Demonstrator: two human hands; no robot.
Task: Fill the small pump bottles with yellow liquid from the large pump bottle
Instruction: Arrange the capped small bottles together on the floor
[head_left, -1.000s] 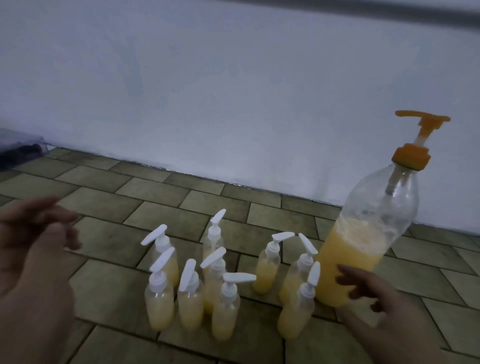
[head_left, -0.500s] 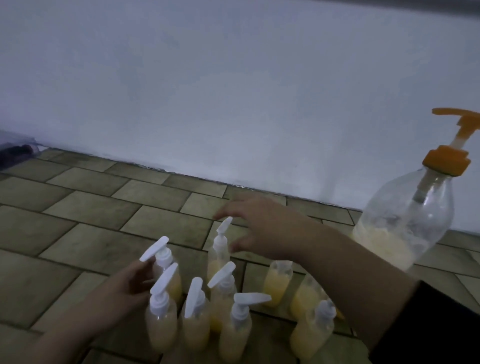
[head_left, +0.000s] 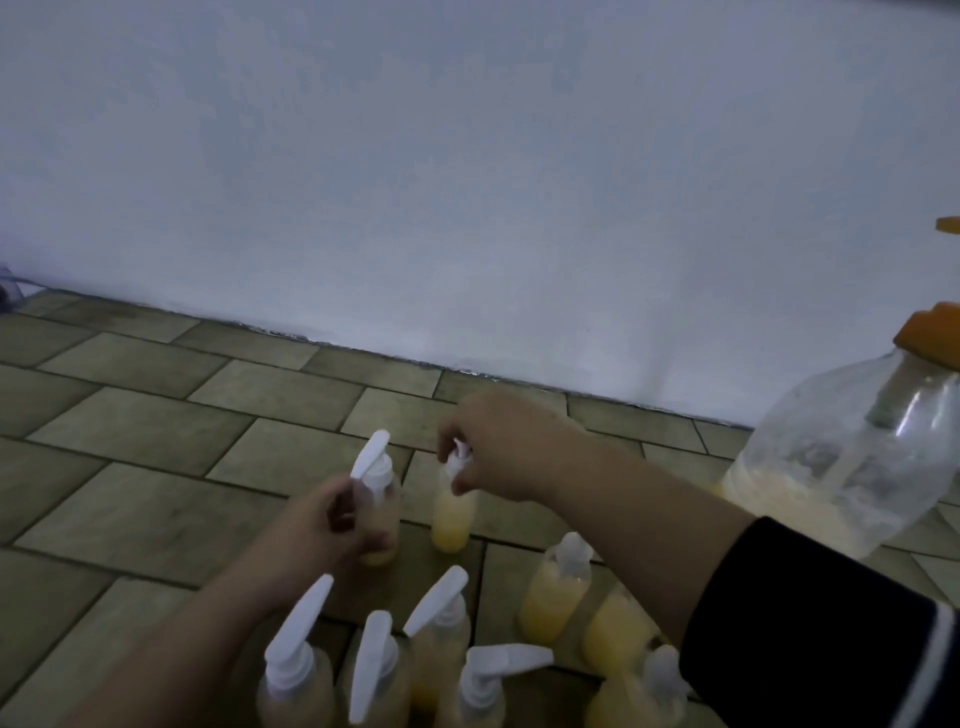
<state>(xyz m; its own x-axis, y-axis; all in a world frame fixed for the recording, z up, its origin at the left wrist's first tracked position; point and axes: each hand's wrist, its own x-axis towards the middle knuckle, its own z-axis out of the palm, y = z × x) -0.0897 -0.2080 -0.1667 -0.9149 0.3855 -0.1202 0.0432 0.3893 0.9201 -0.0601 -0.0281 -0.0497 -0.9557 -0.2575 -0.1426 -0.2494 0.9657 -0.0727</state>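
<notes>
Tiled floor (head_left: 156, 431) meeting a pale wall (head_left: 415, 156) forms the working surface, with a cluster of small pump bottles standing upright on it. At left, the left hand (head_left: 327, 525) has its fingers curled round the body of one small bottle (head_left: 382, 499), whose long axis is vertical and whose white pump head points up and away. Just to its right, the right hand (head_left: 498, 452) reaches across from the right side and pinches the white pump top of a second small bottle (head_left: 452, 519), which holds yellow liquid in its lower part; whether that top is being unscrewed cannot be told. Nearer the viewer stand further capped bottles (head_left: 441, 629), and others (head_left: 556, 597) lie under the right forearm. At far right stands the large pump bottle (head_left: 841, 457), upright and about a third full, well apart from both hands and beyond the right elbow. Judged from this layout, the right hand lies nearer the source, so the gripped bottles must travel rightward to its orange pump (head_left: 935, 332).
</notes>
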